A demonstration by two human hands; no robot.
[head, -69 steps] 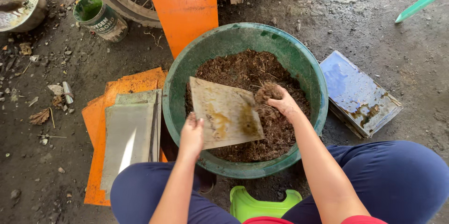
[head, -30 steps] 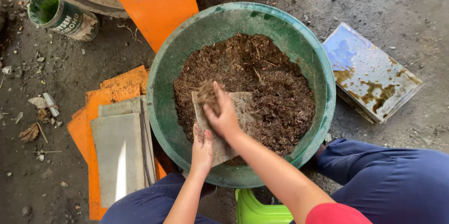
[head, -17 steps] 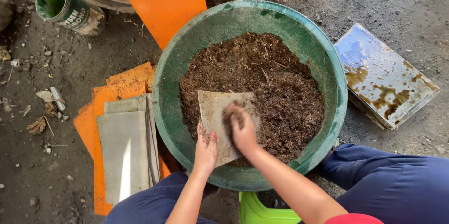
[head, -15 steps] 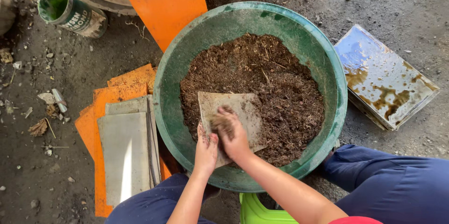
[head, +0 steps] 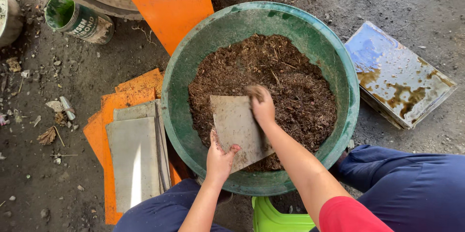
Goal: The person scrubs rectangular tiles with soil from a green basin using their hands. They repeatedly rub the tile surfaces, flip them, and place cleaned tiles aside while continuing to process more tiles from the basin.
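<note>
In the middle of the frame sits a big round green plastic basin (head: 189, 91), well filled with dark brown fibrous soil mix (head: 290, 86). A flat grey square tile (head: 237, 128) lies tilted in the basin's lower left part, resting on the mix and reaching toward the near rim. The person's left hand (head: 219, 158) has its grip closed on the lower edge of this tile, thumb on top, fingers under it out of sight. The right hand (head: 263, 107) is at the tile's upper right corner, fingers curled in a narrow grip around a small clump of the brown mix, pressed against the tile's edge.

To the left of the basin, on the dirt floor (head: 72, 96), a stack of grey flat tiles (head: 135, 159) lies on flat orange sheets (head: 104, 135). A green-stained tin can (head: 77, 19) lies tipped in the upper left of the frame, beside an upright orange board (head: 164, 4) touching the basin's far rim. At the right, a stained blue-and-brown square slab (head: 397, 74) lies just beside the basin. A bright green plastic stool (head: 276, 217) shows at the bottom edge between the person's dark blue trouser legs (head: 411, 188).
</note>
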